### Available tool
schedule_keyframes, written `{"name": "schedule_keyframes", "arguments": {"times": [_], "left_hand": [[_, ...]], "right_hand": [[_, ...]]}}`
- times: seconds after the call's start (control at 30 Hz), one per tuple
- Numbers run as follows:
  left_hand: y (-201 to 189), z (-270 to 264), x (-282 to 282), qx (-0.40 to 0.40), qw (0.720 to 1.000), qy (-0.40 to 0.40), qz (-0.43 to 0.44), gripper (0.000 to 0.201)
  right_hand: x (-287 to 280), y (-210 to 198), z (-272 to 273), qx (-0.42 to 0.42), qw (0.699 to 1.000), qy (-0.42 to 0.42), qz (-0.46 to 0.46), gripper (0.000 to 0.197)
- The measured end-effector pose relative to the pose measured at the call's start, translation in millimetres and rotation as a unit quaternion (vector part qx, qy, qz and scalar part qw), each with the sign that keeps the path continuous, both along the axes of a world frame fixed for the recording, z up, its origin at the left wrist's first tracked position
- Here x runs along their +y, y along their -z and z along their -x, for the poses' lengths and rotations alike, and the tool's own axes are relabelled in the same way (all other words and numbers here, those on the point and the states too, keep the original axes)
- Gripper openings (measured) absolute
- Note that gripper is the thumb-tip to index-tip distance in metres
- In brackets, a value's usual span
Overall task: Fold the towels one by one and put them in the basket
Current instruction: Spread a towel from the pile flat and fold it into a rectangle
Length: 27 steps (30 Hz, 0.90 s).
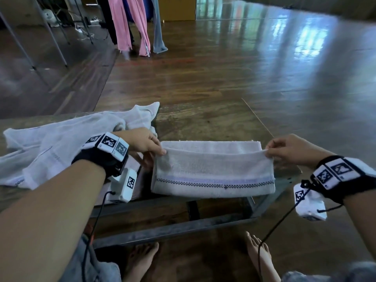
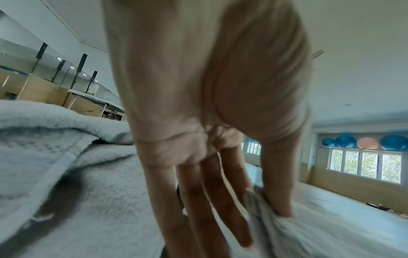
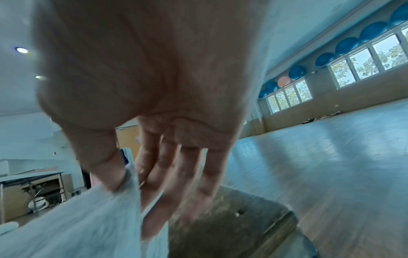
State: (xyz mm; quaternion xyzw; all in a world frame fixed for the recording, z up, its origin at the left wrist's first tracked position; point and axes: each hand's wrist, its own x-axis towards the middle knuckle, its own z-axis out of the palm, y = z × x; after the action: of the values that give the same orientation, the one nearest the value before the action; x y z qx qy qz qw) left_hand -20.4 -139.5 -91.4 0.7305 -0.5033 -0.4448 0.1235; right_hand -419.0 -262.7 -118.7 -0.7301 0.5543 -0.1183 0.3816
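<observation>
**Both hands pinch the top corners of a half-folded towel**

We begin with the desk, a low dark wooden top on a metal frame, standing on a shiny wooden floor. On its left part lies the pile of unfolded towels, white and crumpled, one over another. We do not see the basket in any view, so we cannot say where it stands.

The striped towel is the one in work. It lies at the near right part of the desk, already doubled into a long band, with a pale purple stripe and a dark checked line along the near side. Its upper layer is raised a little from the lower one along the far edge.

Our left hand pinches the far left corner of this upper layer between thumb and forefinger; in the left wrist view the other fingers hang nearly straight. Our right hand pinches the far right corner in the same manner.

We judge this cloth to be light, soft and without any stiffness. It will sag in the middle when lifted, so the two corners are the good places to hold, kept apart and tight. It is not slippery and not fragile, but a loose layer may slide and spoil the edge.
</observation>
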Motion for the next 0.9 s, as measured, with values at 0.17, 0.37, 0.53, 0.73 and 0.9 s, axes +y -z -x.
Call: {"name": "schedule_keyframes", "arguments": {"times": [0.17, 0.37, 0.53, 0.73, 0.9], "left_hand": [[17, 0, -18, -0.093, 0.986, -0.069, 0.120, 0.015], [28, 6, -32, -0.134, 0.977, -0.078, 0.145, 0.013], [30, 7, -37, -0.166, 0.974, -0.047, 0.145, 0.014], [16, 10, -33, -0.189, 0.961, -0.054, 0.195, 0.011], [-21, 20, -28, -0.146, 0.900, -0.127, 0.389, 0.006]], "right_hand": [[-9, 13, -20, 0.041, 0.987, 0.043, 0.149, 0.013], [-17, 22, -35, 0.067, 0.984, 0.060, 0.151, 0.012], [-22, 22, -39, 0.086, 0.983, 0.031, 0.162, 0.009], [-20, 8, -45, 0.072, 0.976, 0.062, 0.195, 0.009], [-14, -20, -52, -0.014, 0.926, 0.130, 0.353, 0.013]]}}
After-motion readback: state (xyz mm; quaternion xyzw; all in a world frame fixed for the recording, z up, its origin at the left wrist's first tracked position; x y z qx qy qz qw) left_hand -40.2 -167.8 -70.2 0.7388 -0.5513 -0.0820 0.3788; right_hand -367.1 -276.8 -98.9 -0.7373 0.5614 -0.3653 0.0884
